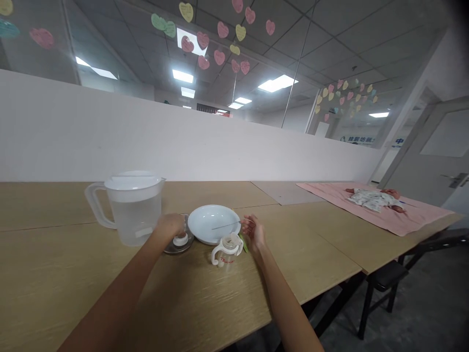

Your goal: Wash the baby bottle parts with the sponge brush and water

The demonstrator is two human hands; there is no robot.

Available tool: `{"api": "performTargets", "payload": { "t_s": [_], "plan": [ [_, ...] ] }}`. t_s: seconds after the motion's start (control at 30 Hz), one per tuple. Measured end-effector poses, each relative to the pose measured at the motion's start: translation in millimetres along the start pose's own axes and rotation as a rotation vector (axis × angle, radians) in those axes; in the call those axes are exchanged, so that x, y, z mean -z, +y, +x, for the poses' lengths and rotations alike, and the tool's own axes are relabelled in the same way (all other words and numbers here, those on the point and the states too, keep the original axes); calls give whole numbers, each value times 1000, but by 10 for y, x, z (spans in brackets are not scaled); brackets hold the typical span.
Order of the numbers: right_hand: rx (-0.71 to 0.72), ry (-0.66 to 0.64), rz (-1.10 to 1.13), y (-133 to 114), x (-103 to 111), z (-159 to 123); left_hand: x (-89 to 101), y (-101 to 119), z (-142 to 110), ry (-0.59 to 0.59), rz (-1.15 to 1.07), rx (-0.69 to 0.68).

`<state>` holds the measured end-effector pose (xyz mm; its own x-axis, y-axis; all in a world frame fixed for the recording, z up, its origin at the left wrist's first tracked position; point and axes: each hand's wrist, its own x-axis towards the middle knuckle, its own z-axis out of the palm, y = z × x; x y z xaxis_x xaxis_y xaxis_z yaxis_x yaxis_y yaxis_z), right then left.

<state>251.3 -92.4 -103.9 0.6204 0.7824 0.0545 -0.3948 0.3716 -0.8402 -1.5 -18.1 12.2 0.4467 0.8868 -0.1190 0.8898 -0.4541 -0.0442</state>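
Observation:
My left hand (171,226) is closed over a small steel dish (178,249), its fingers down on a white ring-shaped bottle cap (181,240). Pinched in my right hand (254,231) is a thin rod (226,225), which reaches left over the white bowl (205,211). In front of the bowl stands a clear baby bottle (227,253) with white handles, red lettering and an uncapped mouth. Something green and narrow (243,243) lies between the bottle and my right hand, partly hidden. Left of the dish is a large translucent pitcher (136,210) with a white lid, holding clear liquid.
A doll (373,199) in patterned clothes lies on a pink cloth (394,224) at the far right of the table (311,259). A low white wall (205,151) with glass above runs behind it. A black stool (388,276) stands by the table's right edge.

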Motion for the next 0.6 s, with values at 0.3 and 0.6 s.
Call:
{"api": "performTargets", "payload": {
  "t_s": [0.3,0.6],
  "plan": [
    [462,195,-503,51,-65,-97,269,-119,-205,66,38,-7],
    [1223,-21,-1221,13,-135,-314,254,527,-415,374,-144,-414]
  ]
}}
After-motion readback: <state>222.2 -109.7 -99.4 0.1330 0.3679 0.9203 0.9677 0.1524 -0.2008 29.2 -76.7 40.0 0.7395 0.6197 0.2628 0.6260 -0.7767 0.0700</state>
